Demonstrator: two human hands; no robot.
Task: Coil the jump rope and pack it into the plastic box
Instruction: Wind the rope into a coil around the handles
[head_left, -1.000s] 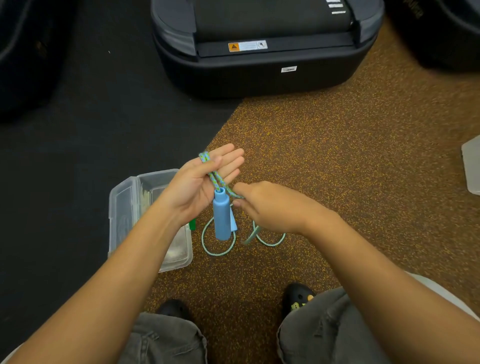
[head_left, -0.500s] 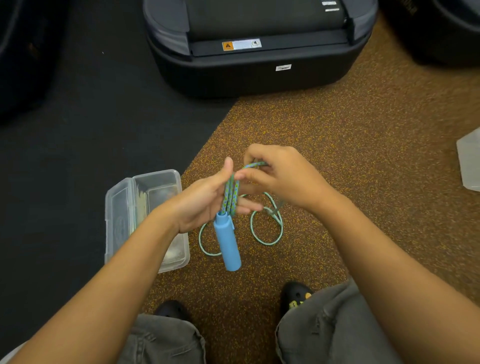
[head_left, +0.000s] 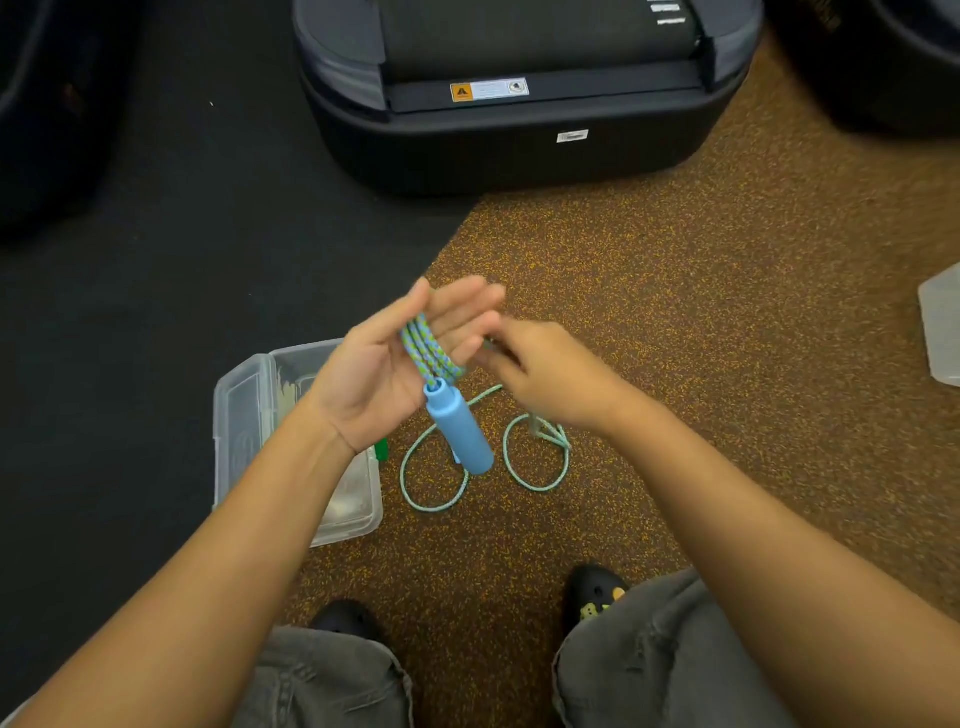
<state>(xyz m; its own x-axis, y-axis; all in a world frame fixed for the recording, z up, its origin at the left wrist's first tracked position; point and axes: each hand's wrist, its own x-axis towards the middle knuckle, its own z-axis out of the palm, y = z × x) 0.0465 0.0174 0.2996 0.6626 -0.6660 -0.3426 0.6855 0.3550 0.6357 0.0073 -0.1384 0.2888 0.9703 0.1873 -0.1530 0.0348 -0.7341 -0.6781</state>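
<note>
Braided cord jump rope (head_left: 429, 347), smooth matt plastic handle (head_left: 460, 433), clear glossy plastic box (head_left: 244, 405), speckled rough floor (head_left: 701, 322).

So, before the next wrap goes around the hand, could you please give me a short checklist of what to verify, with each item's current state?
1. Wraps of the jump rope lie across the open left hand: ok.
2. Blue handle hangs free below that palm, not snagged: ok.
3. Right hand has hold of the running strand: cannot tell, blurred.
4. All rope gathered: not ok, loose loops lie on the floor.
5. Plastic box open and close by the left arm: ok.
6. Second handle located: cannot tell.
</note>
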